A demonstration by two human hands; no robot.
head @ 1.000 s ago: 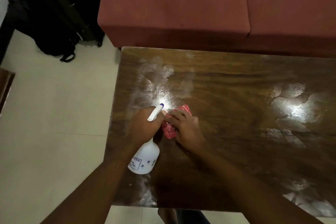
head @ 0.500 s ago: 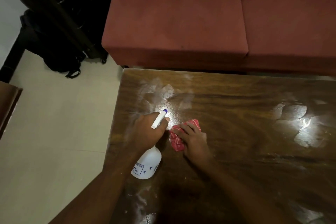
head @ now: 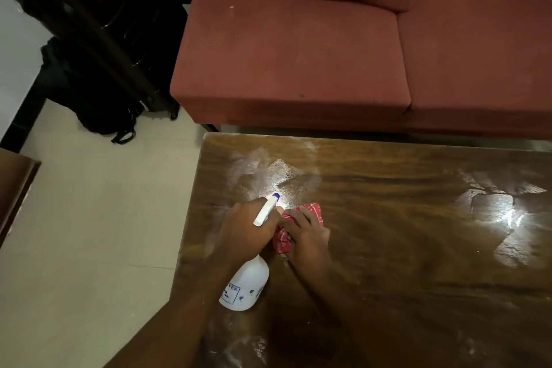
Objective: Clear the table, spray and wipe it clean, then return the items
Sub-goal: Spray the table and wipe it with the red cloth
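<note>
My left hand (head: 246,231) grips the neck of a white spray bottle (head: 248,287) with a blue-tipped nozzle, held over the left part of the dark wooden table (head: 403,278). Right beside it, my right hand (head: 307,236) presses a crumpled red cloth (head: 312,210) onto the tabletop, fingers curled over it. Wet, shiny streaks lie on the wood just beyond the nozzle and at the right side. Most of the cloth is hidden under my right hand.
A red sofa (head: 328,54) stands right behind the table's far edge. A black suitcase and backpack (head: 98,69) sit on the tiled floor at the upper left. A brown furniture edge (head: 15,188) shows at the far left.
The view has tilted up, so the table and both hands sit lower in frame and more sofa shows. Both hands keep their hold; the cloth shifted only slightly.
</note>
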